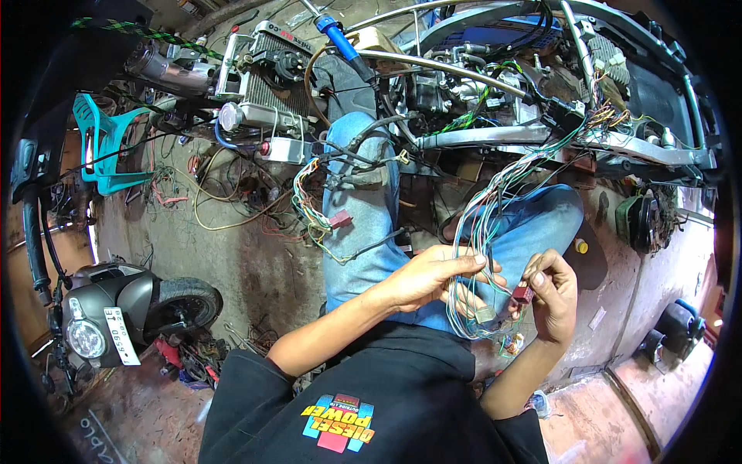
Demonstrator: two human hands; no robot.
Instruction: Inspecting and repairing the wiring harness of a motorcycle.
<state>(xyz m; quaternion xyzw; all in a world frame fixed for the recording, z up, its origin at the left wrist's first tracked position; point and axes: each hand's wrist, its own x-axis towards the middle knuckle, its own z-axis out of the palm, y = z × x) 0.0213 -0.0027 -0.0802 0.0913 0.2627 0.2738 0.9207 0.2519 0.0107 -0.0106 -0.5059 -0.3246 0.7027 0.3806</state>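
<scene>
A long bundle of thin green, white and blue wires [487, 197] hangs from the silver vehicle frame [495, 138] down over my lap. My left hand [434, 272] grips this bundle, its thumb lying across the wires and the other fingers partly hidden behind them. The wires loop at the bottom and turn up toward a small dark red connector [522, 295]. Thumb and fingers of my right hand [555, 298] pinch that connector. Another red connector [340, 220], on a separate group of coloured wires [303, 197], rests by my left knee.
Ahead, a radiator [274, 77] and a blue handle grip [338, 37] stand beside the frame. To the left are a teal plastic chair [104, 147] and a parked motorcycle [116, 298]. Loose cables [220, 224] lie on the concrete floor; a dark round-edged part [645, 224] is at the right.
</scene>
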